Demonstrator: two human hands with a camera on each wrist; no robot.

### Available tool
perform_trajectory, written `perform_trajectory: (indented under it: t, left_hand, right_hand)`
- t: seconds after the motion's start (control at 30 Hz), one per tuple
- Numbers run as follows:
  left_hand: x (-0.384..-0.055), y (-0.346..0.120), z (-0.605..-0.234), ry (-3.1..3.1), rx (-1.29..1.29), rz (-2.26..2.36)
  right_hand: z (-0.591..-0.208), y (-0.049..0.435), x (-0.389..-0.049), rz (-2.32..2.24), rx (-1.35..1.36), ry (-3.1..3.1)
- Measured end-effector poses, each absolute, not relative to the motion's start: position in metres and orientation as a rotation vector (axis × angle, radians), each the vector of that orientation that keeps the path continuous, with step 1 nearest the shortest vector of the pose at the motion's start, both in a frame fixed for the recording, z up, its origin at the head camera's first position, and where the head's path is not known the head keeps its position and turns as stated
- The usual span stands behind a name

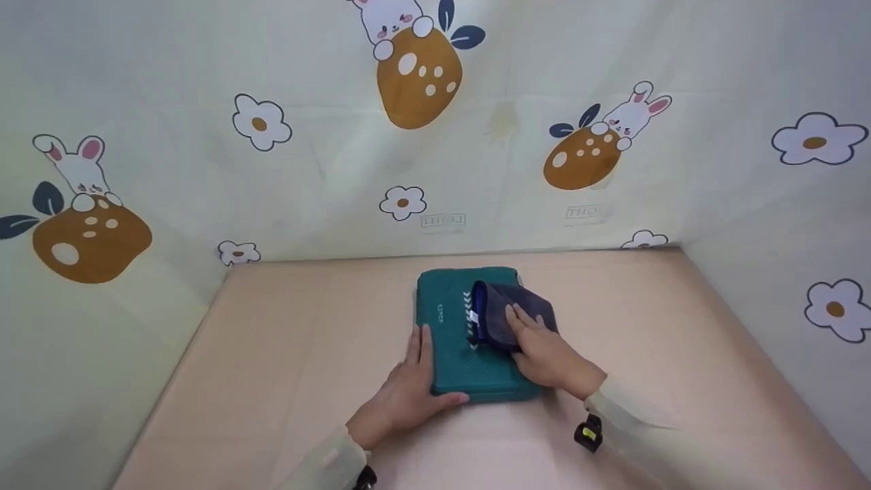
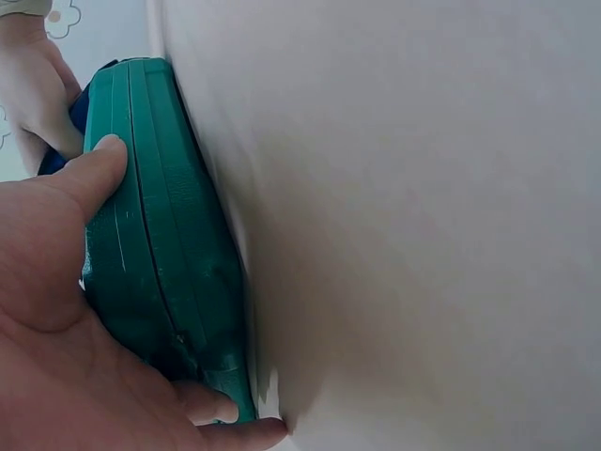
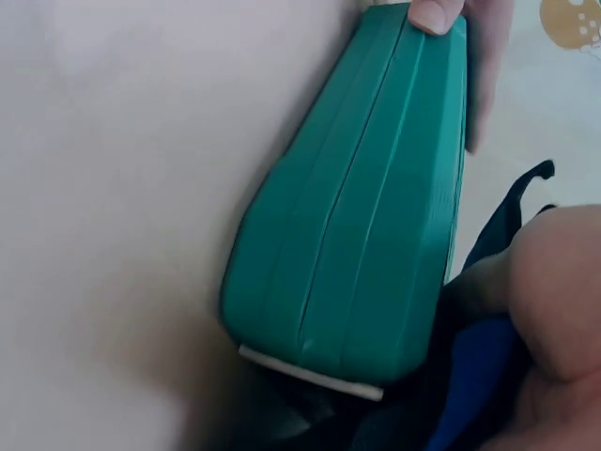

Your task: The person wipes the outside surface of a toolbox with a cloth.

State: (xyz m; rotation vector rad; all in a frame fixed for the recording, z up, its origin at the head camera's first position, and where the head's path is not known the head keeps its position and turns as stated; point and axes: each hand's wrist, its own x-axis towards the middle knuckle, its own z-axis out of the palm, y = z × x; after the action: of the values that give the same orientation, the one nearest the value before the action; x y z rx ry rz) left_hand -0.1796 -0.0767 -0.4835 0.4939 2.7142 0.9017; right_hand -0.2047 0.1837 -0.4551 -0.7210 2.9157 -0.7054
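A teal zippered case lies flat on the table, with white chevron marks and small lettering on its lid. My left hand braces its near left corner, fingers straight along the left side and thumb on the near edge. In the left wrist view, that thumb presses the case's side close to the zip seam. On the lid, my right hand holds a folded dark grey cloth with a blue inner side and a white tag. Its fingers lie over the cloth, which overhangs the case's right edge.
The pale pink tabletop spreads around the case. Behind and at both sides hangs a light curtain printed with rabbits, fruit and flowers. Black wrist devices sit near both sleeves.
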Motion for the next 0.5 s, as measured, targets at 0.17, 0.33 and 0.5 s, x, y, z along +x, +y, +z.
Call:
perform_trajectory:
  t: [0.17,0.33,0.5]
  left_hand:
    - [-0.18,-0.077,-0.484,2.712,0.5,0.902]
    - [-0.181,-0.078,-0.484,2.706,0.5,0.903]
    - [-0.181,-0.078,-0.485,2.709,0.505,0.894]
  right_hand:
    - [-0.455,0.181,-0.205,-0.736,-0.691,2.934]
    - [-0.455,0.177,-0.206,-0.749,-0.683,2.951]
    - [-0.452,0.167,-0.21,-0.683,-0.708,2.964]
